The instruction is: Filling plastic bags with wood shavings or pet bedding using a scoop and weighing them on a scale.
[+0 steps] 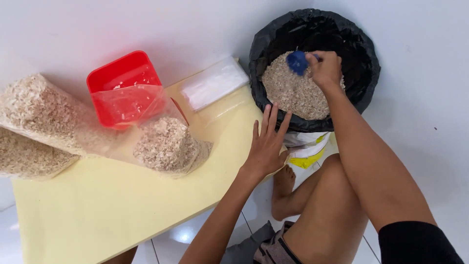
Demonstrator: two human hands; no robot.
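A pale yellow table [122,205] lies low over a white tiled floor [439,161] and takes up the left and centre of the view. The person sits at its right edge with one bare knee raised.

To the right of the table, in the corner of the white walls, stands a round bin lined with a black plastic bag [361,54]. It holds a heap of light tan flakes [293,95]. The bin touches the table's right edge.

At the table's far left lie two filled clear bags of flakes [34,127], stacked one on the other. Just right of them, a partly filled clear bag [168,144] stands on the table, its open top reaching up beside a red square plastic container [124,85], which sits at the table's back edge. A flat stack of empty clear bags [215,83] lies behind, between the red container and the bin.

The right hand [326,68] is inside the bin, above the flakes. Its grip is closed around the handle of a small blue scoop [297,62], whose bowl sits at the surface of the heap.

The left hand [267,144] rests flat, palm down, on the table's right edge, just beside the bin. Its fingers are spread and it holds nothing.

A yellow and white sack edge [308,151] shows beneath the bin.
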